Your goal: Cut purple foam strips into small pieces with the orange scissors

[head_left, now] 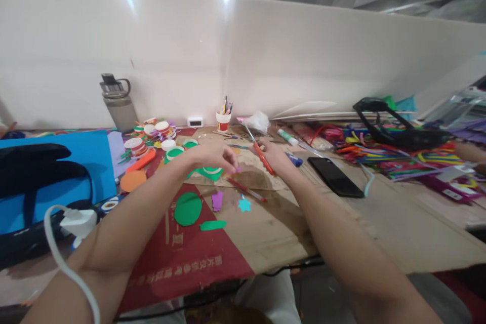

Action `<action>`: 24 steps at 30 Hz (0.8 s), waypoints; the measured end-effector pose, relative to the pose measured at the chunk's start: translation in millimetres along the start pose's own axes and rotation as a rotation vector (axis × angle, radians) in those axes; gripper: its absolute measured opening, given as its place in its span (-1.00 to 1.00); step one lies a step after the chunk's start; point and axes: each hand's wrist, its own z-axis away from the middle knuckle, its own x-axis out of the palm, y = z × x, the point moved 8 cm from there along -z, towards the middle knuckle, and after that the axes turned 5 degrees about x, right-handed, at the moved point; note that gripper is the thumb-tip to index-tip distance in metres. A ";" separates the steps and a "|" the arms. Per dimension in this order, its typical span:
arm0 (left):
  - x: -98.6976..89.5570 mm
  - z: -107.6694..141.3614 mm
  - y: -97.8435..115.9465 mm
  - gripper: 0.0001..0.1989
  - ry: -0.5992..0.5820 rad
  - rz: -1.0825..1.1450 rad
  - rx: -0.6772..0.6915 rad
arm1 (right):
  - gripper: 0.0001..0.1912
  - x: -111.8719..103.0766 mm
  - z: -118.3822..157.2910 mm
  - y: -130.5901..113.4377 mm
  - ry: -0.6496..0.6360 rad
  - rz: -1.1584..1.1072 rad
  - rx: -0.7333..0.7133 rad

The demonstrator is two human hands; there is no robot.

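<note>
My left hand (218,157) is closed over the middle of the table, thumb and fingers pinching a small purple scrap (238,169). In my right hand (271,154) is a slim tool with a silver blade and an orange-red handle (265,159), which looks like scissors; its blade points away from me. Below the hands lie a red pencil (250,192), a blue star-shaped cutout (244,204), a purple paper piece (217,201), a green disc (188,208) and a green strip (213,225). Partly behind my left wrist are white-rimmed cups with green inside (175,154).
A black phone (335,177), a glue stick (287,136) and colourful pipe cleaners (364,152) occupy the right. At left stand a grey bottle (119,106) and blue sheet (94,157); a white cable (63,263) crosses my left arm. A pen cup (224,121) stands at the back.
</note>
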 end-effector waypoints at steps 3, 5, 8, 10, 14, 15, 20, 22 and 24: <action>25.3 7.7 -0.3 -0.88 -0.353 -0.257 0.001 | -0.62 -2.9 -4.3 6.2 0.008 0.191 0.006; 34.7 11.1 -2.2 -0.88 -0.456 -0.382 -0.010 | -0.61 -0.8 -5.5 8.4 -0.027 0.270 0.016; 44.0 13.8 -3.9 -0.92 -0.529 -0.481 -0.051 | -0.58 1.9 -6.6 10.3 -0.057 0.348 0.027; 49.2 16.8 -4.6 -0.90 -0.571 -0.459 -0.098 | -0.57 3.0 -7.1 12.8 -0.064 0.388 0.050; 47.6 19.4 -1.9 -0.78 -0.488 -0.293 -0.162 | -0.52 4.1 -6.6 17.4 -0.056 0.427 0.081; 45.2 19.2 -0.8 -0.75 -0.448 -0.262 -0.160 | -0.51 4.1 -6.3 18.9 -0.053 0.428 0.090; 32.2 16.3 2.6 -0.84 -0.342 -0.331 -0.129 | -0.49 5.8 -6.5 28.2 -0.051 0.455 0.131; 21.5 11.8 5.3 -0.92 -0.243 -0.406 -0.121 | -0.53 5.6 -7.0 31.0 -0.034 0.464 0.140; 12.2 8.4 9.0 -0.91 -0.149 -0.470 -0.115 | -0.58 4.3 -7.1 32.3 -0.009 0.461 0.150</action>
